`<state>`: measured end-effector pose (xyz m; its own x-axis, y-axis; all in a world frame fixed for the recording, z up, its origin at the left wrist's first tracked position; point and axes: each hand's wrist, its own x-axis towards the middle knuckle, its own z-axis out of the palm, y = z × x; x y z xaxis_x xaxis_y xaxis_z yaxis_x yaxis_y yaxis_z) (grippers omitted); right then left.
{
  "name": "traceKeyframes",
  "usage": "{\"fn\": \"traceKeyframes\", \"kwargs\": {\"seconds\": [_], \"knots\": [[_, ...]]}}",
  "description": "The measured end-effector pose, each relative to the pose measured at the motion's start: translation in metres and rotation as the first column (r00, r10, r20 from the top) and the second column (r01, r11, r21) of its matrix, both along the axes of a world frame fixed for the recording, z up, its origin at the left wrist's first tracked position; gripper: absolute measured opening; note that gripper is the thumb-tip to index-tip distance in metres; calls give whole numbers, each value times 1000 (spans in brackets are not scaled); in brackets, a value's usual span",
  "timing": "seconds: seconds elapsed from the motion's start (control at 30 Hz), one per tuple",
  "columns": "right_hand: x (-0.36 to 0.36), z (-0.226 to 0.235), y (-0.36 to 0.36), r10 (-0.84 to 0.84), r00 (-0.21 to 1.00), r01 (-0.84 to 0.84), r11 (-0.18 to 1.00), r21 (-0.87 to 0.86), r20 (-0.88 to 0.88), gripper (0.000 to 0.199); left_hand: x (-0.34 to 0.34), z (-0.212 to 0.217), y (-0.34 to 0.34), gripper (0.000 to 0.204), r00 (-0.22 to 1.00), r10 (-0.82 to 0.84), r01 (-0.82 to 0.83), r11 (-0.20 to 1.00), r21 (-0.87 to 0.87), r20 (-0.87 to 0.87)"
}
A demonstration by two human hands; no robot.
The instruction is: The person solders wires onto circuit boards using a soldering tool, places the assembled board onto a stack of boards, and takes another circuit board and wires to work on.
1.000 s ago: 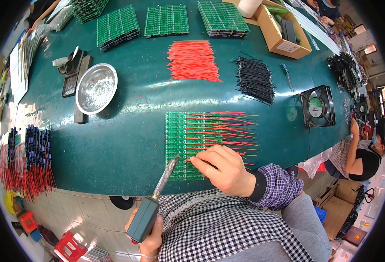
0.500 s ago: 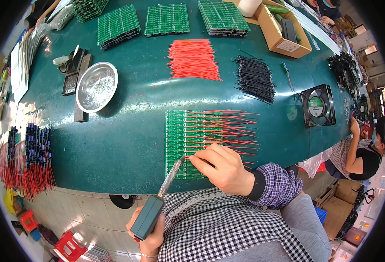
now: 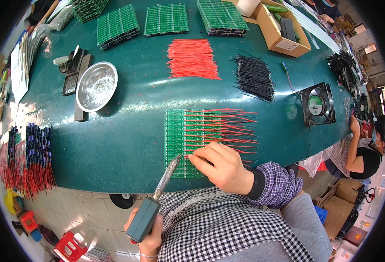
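Note:
My left hand [image 3: 154, 236] is wrapped round the green handle of a soldering iron [image 3: 143, 218]. The iron slants up and away, its tip over the lower part of a green circuit board panel [image 3: 174, 131], just left of my right fingertips. My right hand [image 3: 227, 169] is closed in a pinch above the panel, holding the end of a red wire that is mostly hidden by the fingers. Several red wires [image 3: 240, 139] lie in rows across the panel and stick out past its right edge.
Beyond the panel lie piles of red wires [image 3: 192, 60] and black wires [image 3: 255, 78]. A metal bowl [image 3: 97, 106] sits left, a small fan [image 3: 318, 105] right. Stacked green panels [image 3: 166, 19] and a cardboard box [image 3: 295, 51] stand farther back. Another person [image 3: 354, 157] works at right.
The soldering iron's tip has shifted slightly left, away from my right fingertips, and its handle has moved a little left. My right hand has barely moved.

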<state>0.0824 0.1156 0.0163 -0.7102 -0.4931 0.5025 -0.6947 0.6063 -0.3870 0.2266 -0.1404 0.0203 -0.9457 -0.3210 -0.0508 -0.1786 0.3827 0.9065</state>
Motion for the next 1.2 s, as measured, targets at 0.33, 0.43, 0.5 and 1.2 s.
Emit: {"fn": "traceKeyframes", "kwargs": {"seconds": [0.33, 0.43, 0.5, 1.2], "knots": [[1, -1, 0, 4, 1000, -4, 999, -32, 11, 27, -7, 3, 4, 22, 999, -9, 10, 1000, 21, -37], [1, -2, 1, 4, 1000, -4, 999, -32, 12, 27, 7, 1, -7, 37, 991, -90, 85, 994, 64, 95], [1, -1, 1, 2, 1000, -2, 999, -33, 7, 27, 8, -1, -8, 36, 992, -94, 89, 994, 63, 90], [1, 0, -1, 14, 1000, -14, 999, -32, 2, 26, -33, 0, -14, 40, 875, 157, -190, 981, -26, -458]]}}
